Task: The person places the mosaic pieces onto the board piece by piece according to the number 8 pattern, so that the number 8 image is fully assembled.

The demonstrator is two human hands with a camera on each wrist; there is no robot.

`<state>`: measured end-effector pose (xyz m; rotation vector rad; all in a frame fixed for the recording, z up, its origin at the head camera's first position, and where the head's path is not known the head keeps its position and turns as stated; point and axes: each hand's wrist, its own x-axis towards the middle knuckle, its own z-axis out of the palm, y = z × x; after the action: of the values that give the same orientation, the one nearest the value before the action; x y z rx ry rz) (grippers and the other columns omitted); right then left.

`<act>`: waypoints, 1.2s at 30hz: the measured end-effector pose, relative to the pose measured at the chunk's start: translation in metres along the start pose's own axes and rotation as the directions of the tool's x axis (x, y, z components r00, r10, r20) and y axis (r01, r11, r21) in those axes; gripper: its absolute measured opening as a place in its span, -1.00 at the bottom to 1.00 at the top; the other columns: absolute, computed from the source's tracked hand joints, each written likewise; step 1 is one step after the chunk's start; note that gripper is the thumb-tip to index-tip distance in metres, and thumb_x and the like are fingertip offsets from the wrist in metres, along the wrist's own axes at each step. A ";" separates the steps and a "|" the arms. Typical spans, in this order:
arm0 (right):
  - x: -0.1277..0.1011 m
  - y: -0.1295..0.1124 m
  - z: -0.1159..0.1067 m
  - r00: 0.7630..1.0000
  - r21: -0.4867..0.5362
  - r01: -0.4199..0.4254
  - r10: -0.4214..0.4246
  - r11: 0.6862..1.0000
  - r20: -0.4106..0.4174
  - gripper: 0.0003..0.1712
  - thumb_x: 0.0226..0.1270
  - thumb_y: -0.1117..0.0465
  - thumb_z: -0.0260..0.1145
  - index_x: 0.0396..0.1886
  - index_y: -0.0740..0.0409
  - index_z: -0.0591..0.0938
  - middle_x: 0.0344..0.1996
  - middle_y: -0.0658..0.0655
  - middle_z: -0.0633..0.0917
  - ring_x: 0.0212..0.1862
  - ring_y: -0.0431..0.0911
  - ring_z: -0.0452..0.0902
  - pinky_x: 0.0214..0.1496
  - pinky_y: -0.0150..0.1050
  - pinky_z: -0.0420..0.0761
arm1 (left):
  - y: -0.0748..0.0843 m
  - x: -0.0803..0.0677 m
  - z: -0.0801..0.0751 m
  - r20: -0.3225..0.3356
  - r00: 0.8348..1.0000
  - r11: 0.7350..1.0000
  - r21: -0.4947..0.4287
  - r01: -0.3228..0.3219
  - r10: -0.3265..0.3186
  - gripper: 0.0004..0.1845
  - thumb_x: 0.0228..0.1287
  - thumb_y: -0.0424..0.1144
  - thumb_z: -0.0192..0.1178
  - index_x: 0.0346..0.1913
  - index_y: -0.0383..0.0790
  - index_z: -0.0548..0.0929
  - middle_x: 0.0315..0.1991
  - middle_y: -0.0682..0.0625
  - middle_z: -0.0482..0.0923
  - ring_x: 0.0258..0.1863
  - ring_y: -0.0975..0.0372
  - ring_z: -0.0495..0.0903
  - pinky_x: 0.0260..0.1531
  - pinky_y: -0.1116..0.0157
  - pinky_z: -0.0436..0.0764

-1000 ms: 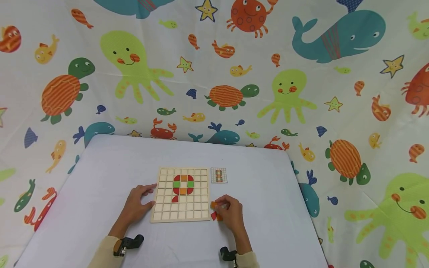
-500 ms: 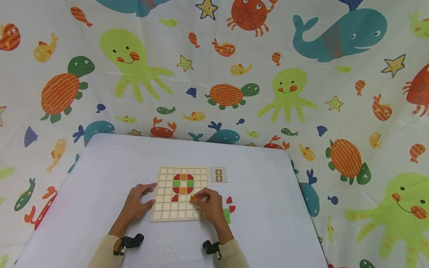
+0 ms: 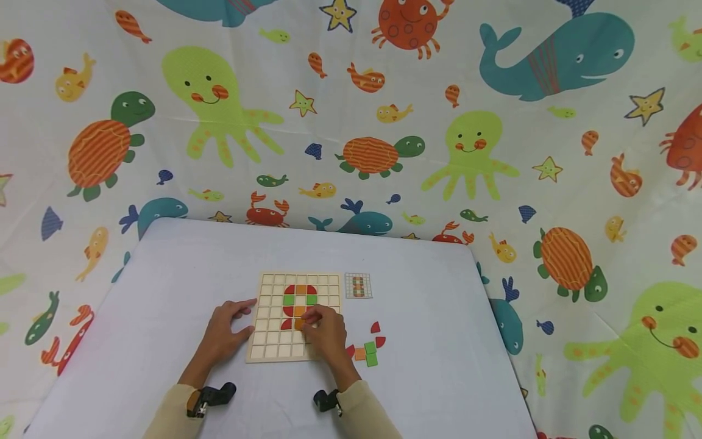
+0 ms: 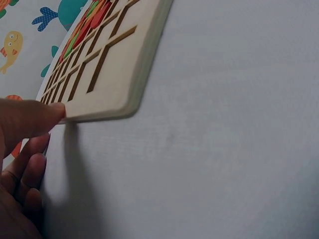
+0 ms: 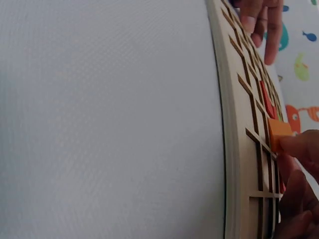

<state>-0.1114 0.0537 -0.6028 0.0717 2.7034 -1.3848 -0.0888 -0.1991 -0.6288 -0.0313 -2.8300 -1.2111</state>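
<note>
- Our right hand (image 3: 325, 334) lies over the lower middle of the board, and its fingers pinch an orange square tile (image 5: 278, 131) that sits at a cell just below the coloured pattern.
- Our left hand (image 3: 222, 332) rests on the table with relaxed, spread fingers; one fingertip (image 4: 30, 117) touches the left edge of the board, and it holds nothing.
- We see the white table (image 3: 164, 274) as the largest thing; it carries all the other items, and a cloth printed with sea animals (image 3: 471, 140) hangs behind and around it.
- We see the wooden grid board (image 3: 274, 341) flat near the middle of the table, between our two hands.
- On the upper part of the board sits the tile pattern (image 3: 299, 294), a ring of red, green and orange tiles, with one red quarter-circle tile (image 3: 286, 325) in the row below it.
- We see the loose tiles (image 3: 368, 347) just right of the board: red curved ones, one orange and two green squares, lying close together.
- We see the small pattern card (image 3: 358, 286) beside the upper right corner of the board, not touching it.
</note>
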 end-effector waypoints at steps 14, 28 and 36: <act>0.000 -0.002 0.008 0.999 -0.125 0.025 -0.028 0.992 -0.022 -0.90 0.29 0.18 0.56 -0.28 -0.15 0.81 -0.51 -0.24 0.63 -0.41 -0.33 0.43 -0.34 -0.33 0.36 | 0.001 0.001 -0.004 0.022 1.000 1.000 -0.013 0.018 -0.018 -0.33 0.27 -0.38 0.44 0.45 -0.17 0.55 0.09 -0.16 0.61 0.11 0.00 0.45 0.14 -0.03 0.42; -0.011 0.015 -0.035 0.998 0.033 0.037 -0.036 0.999 -0.047 -0.76 0.23 0.15 0.62 -0.10 -0.10 0.84 -0.49 -0.16 0.72 -0.47 -0.30 0.43 -0.43 -0.38 0.42 | 0.001 0.001 -0.003 0.028 0.999 1.000 -0.012 0.019 -0.019 -0.33 0.27 -0.39 0.44 0.46 -0.15 0.55 0.09 -0.14 0.61 0.11 0.02 0.46 0.15 -0.02 0.42; -0.025 0.040 -0.070 0.993 0.066 0.000 0.008 0.998 -0.118 -0.74 0.23 0.18 0.61 -0.08 -0.06 0.83 -0.44 -0.09 0.73 -0.50 -0.21 0.45 -0.52 -0.36 0.44 | 0.003 0.001 -0.004 0.034 0.999 1.000 -0.025 0.016 -0.015 -0.33 0.26 -0.41 0.43 0.45 -0.18 0.55 0.08 -0.16 0.61 0.11 0.00 0.46 0.15 -0.03 0.41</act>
<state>-0.0878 0.1342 -0.5917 0.1698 2.7492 -1.5155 -0.0892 -0.1999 -0.6243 -0.0311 -2.8489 -1.2619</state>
